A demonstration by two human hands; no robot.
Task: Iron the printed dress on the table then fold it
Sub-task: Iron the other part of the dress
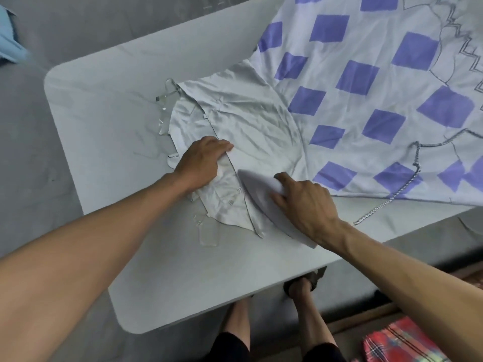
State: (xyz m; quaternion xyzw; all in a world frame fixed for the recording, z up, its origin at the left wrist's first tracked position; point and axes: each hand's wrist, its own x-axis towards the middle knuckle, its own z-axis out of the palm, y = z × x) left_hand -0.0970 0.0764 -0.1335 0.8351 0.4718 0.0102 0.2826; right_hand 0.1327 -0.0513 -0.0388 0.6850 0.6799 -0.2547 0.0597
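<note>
White dress printed with purple squares (339, 100) lies on the grey tabletop (104, 121), skirt toward two o'clock. Left hand (201, 163) presses its bodice, fingers together; right hand (305, 202) fingers clamp a white iron (257, 193).

Single view, head-mounted, wide-angle. It faces forward and steeply down over the table (109, 121), which lies skewed across the frame, its right end cut off. Range is close: both forearms enter from the bottom corners; left hand (201, 163) and right hand (305, 202), gripping the iron (257, 192), sit near centre. The wearer's legs (305, 317) show below the near table edge
</note>
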